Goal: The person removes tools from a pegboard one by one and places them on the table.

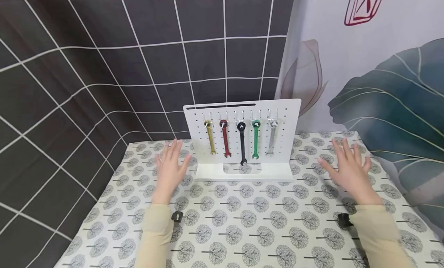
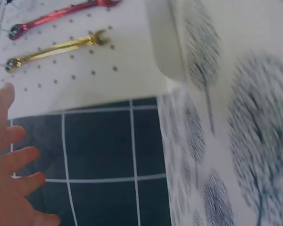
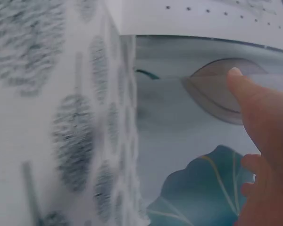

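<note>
A white pegboard stand (image 1: 243, 141) stands upright on the patterned cloth, with a row of wrenches hung on its hooks. From left to right hang a gold wrench (image 1: 210, 138), a red wrench (image 1: 225, 138), a black wrench (image 1: 242, 143), a green wrench (image 1: 256, 139) and a silver wrench (image 1: 272, 138). Left of the board, my left hand (image 1: 170, 168) is spread and holds nothing; the gold wrench is the nearest tool to it. My right hand (image 1: 351, 171) is likewise spread, to the right of the board, apart from it and holding nothing.
The table (image 1: 222, 237) wears a white cloth printed with grey trees. Behind and to the left hangs a dark curtain (image 1: 152, 67) with white grid lines. A pale curtain (image 1: 333, 67) with leaf prints hangs at the right.
</note>
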A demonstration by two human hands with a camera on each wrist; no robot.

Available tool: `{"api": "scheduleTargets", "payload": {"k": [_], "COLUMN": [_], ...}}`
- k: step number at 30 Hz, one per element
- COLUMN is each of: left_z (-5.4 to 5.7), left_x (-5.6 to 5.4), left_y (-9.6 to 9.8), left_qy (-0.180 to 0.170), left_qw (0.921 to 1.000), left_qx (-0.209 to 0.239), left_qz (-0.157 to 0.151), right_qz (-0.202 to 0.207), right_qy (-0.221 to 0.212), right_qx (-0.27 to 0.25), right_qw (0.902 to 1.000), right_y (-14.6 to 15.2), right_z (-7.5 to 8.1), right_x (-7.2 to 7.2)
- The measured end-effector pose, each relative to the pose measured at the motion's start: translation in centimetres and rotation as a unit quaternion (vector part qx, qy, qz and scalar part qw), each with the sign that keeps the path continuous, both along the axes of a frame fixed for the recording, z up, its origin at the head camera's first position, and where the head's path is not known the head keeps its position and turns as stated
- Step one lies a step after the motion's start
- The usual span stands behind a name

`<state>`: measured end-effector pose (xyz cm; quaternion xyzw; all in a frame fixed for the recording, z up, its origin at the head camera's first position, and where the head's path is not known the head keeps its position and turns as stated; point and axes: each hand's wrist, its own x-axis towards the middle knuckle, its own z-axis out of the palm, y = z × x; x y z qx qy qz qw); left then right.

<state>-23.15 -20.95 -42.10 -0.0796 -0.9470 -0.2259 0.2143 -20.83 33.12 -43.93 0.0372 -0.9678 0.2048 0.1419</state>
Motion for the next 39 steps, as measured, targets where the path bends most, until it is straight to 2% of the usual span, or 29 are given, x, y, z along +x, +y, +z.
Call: {"api": "scheduleTargets", "payload": {"k": [6, 10, 12, 15, 19, 24, 27, 31, 34, 39], "left_z": [1.1, 2.2, 2.8, 3.6, 4.3, 4.4, 4.3, 4.0, 4.0, 3.9], "left_x": [-0.6, -1.2, -1.4, -1.6, -1.8, -2.5, -3.3, -4.1, -4.7, -5.4], "left_y": [1.0, 1.7, 2.1, 2.7, 3.4, 4.0, 4.2, 4.2, 4.2, 4.4], "left_qy": [0.011, 0.010, 0.003, -0.016, -0.049, -0.087, -0.101, -0.116, -0.129, -0.142], "left_qw": [0.9953, 0.9883, 0.9824, 0.9697, 0.9439, 0.9113, 0.9001, 0.8924, 0.8875, 0.8907], "left_qx": [0.086, 0.139, 0.172, 0.225, 0.303, 0.379, 0.403, 0.419, 0.424, 0.413], "left_qz": [-0.043, -0.061, -0.072, -0.095, -0.123, -0.136, -0.130, -0.122, -0.127, -0.127], "right_qz": [0.026, 0.045, 0.059, 0.073, 0.078, 0.082, 0.077, 0.074, 0.073, 0.070], "right_qy": [0.037, 0.066, 0.083, 0.104, 0.104, 0.104, 0.087, 0.067, 0.067, 0.069], "right_qx": [-0.031, -0.067, -0.092, -0.129, -0.163, -0.193, -0.219, -0.243, -0.241, -0.245], "right_qw": [0.9985, 0.9945, 0.9905, 0.9835, 0.9780, 0.9722, 0.9688, 0.9649, 0.9654, 0.9645], "right_y": [-0.6, -1.6, -2.1, -2.7, -3.8, -5.0, -5.7, -6.3, -6.5, -7.0], "right_z": [3.0, 5.8, 7.2, 8.8, 10.7, 12.2, 12.9, 13.5, 13.5, 13.2], "right_x": [-1.0, -1.6, -1.8, -2.2, -2.6, -3.9, -4.9, -5.9, -6.4, -6.9]}}
